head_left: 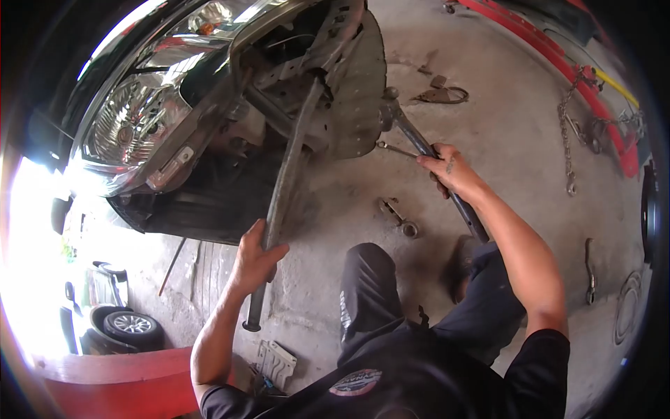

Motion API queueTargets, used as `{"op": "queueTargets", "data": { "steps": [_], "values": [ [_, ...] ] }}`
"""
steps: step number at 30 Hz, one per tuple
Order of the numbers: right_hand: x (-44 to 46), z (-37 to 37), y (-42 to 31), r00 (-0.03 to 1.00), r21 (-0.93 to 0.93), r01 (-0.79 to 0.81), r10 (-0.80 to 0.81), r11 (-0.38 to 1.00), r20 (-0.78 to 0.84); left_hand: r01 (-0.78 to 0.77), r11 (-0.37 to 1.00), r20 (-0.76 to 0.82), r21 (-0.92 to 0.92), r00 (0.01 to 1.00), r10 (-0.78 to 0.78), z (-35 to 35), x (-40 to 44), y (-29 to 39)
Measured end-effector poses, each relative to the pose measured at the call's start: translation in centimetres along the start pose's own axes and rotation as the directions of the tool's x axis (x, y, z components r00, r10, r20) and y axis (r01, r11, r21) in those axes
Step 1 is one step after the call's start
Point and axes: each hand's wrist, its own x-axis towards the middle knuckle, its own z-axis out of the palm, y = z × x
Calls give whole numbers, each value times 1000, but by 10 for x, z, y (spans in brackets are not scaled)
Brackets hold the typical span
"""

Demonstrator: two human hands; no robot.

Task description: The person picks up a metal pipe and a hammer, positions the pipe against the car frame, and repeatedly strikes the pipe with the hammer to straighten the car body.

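My left hand is wrapped round the lower part of a long metal bar. The bar slants up into the exposed front structure of a dark car, and its top end meets the metal near a dark opening. My right hand is closed round the dark handle of what looks like a sledgehammer. Its head is beside the car's bent inner panel; whether they touch, I cannot tell. A thin ring-ended wrench shows beside the right hand; whether it is held or on the floor is unclear.
Metal pulling clamps and a hook-like piece lie on the concrete floor. A chain hangs by a red steel rail at right. Lower left are a wheel and a red surface.
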Motion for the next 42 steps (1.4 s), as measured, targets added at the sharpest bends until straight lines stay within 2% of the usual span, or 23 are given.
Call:
{"op": "queueTargets", "data": {
  "steps": [2,4,7,11,17,19,20,23,26,29,30,32,35,38,39,42],
  "values": [
    [2,-3,10,1000,25,-3,3,1000,-10,-5,999,-43,49,999,7,2,0,1],
    [9,-6,21,999,64,-34,34,997,2,-3,999,-22,39,1000,4,0,2,-6],
    [10,-7,26,998,18,-60,60,998,-17,-26,997,0,75,1000,26,-5,-3,0],
    [6,-9,35,1000,-33,-7,7,999,-16,-69,989,91,129,994,57,-12,0,9],
    [-8,-3,42,999,-64,7,-9,998,-33,-83,996,70,34,994,81,-16,1,4],
    [-20,0,56,999,-103,11,-15,995,-37,-94,995,111,-45,989,98,-16,0,4],
    [-24,0,65,999,-84,-23,21,996,-27,-106,991,134,-84,984,117,-16,2,7],
    [-32,13,108,988,-75,-155,155,985,-10,-156,986,195,-54,967,164,-23,4,11],
    [-36,33,140,931,-155,-360,344,920,-118,-200,976,219,-89,952,216,-25,11,-3],
    [-22,39,217,898,-240,-434,398,868,-186,-198,975,226,-99,950,216,-26,11,-3],
    [-28,45,228,898,-381,-438,371,814,-238,-205,974,201,-94,955,220,-25,10,-3],
    [-39,55,234,850,-544,-525,436,655,-295,-219,973,142,-78,963,228,-20,7,-2],
    [-40,43,324,916,-706,-394,192,588,-352,-257,960,-1,111,966,258,-11,1,3],
    [-68,38,336,946,-792,-312,246,525,-210,-359,905,-46,226,925,378,-7,7,-6],
    [-70,36,347,944,-795,-303,278,526,-175,-267,933,-43,243,958,285,-6,-2,5],
    [-61,26,369,938,-788,-263,339,557,-73,-112,964,-132,239,980,147,6,-23,27]
  ]
}}
